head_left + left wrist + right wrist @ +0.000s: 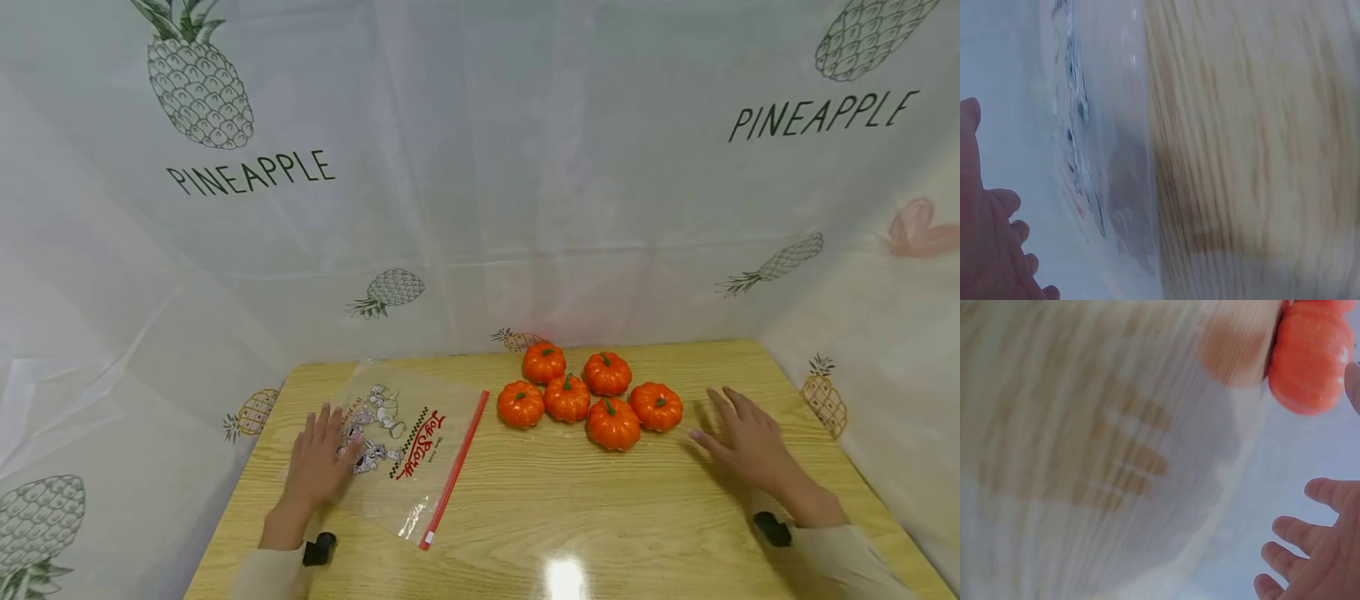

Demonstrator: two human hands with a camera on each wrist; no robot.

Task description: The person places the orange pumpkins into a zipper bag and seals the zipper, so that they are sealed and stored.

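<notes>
A clear zip bag (442, 417) with a red slider strip and printed cartoon figures lies flat on the left of the table. My left hand (321, 458) is over the bag's left edge, fingers straight, holding nothing. In the left wrist view the bag (1110, 156) appears beside that hand (991, 244). Several small shiny orange pumpkins (567, 398) with green stems sit in a cluster at the back middle. To their right, my right hand (753, 446) hovers with fingers spread and nothing in it. The right wrist view shows a pumpkin (1311, 359) near this hand (1322, 550).
The wood-grain table (585, 508) ends at the back against a pale curtain (525, 183) printed with pineapples. The curtain also hangs along both sides. Dark cameras (320, 548) are strapped at the wrists.
</notes>
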